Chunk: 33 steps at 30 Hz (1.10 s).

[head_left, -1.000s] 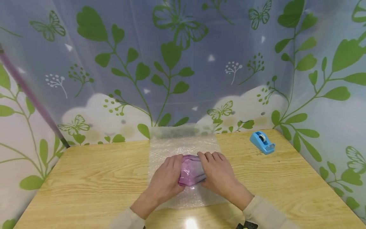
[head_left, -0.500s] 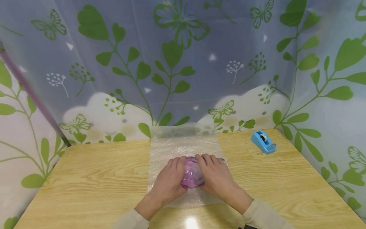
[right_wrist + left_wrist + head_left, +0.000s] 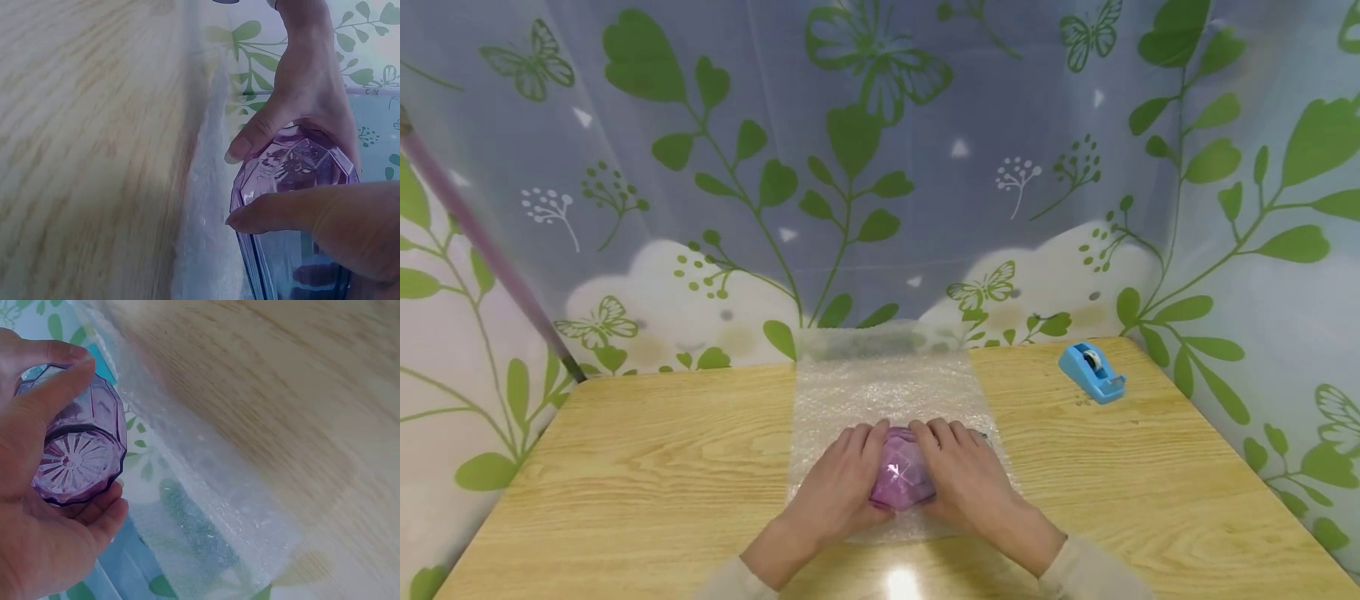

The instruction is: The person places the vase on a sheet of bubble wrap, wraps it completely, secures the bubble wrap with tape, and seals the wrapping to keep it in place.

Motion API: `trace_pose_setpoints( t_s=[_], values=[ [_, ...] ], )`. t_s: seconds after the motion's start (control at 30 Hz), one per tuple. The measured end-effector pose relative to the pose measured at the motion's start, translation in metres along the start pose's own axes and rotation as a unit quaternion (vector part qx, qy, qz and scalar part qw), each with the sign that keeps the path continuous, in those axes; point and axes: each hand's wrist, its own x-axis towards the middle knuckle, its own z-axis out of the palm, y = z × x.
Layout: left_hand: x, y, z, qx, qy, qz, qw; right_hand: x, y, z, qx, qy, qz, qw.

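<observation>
A faceted glass cup point(image 3: 901, 477), purple shading to blue, lies on its side between both hands over a sheet of bubble wrap point(image 3: 880, 379). My left hand point(image 3: 844, 473) grips its purple end, thumb and fingers curled round it. The blue part is in my right hand point(image 3: 964, 468), which hides much of it in the head view. In the left wrist view the cup's starburst base point(image 3: 74, 461) shows between thumb and fingers. The right wrist view has both thumbs on the faceted wall point(image 3: 259, 181). Whether the cup touches the wrap is hidden.
A blue tape dispenser point(image 3: 1092, 372) stands at the back right of the wooden table point(image 3: 662, 467). The wrap's far edge runs up against the leaf-patterned curtain point(image 3: 880, 208) behind the table. More curtain hangs on the left and right.
Both hands have drawn the cup a little toward the person. The cup has turned slightly, and the right hand covers more of its blue part. The bubble wrap and tape dispenser stay put.
</observation>
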Motion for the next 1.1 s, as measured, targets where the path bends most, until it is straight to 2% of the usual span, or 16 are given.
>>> trace_pose_setpoints(
  t_s=[0.2, 0.47, 0.77, 1.1],
  values=[
    [-0.007, 0.000, 0.003, -0.023, -0.016, 0.007, 0.9996, -0.005, -0.003, 0.003, 0.004, -0.001, -0.005, 1.0000],
    [-0.012, 0.003, 0.003, -0.027, -0.037, 0.004, 0.9990, -0.009, -0.007, 0.001, 0.022, -0.014, 0.003, 0.9997],
    [-0.018, 0.006, 0.009, -0.021, -0.036, 0.010, 0.9991, -0.013, -0.010, 0.003, 0.025, -0.030, 0.008, 0.9992],
    [-0.022, 0.006, 0.012, -0.008, -0.030, 0.013, 0.9994, -0.017, -0.011, 0.007, 0.033, -0.031, 0.007, 0.9989]
  ],
)
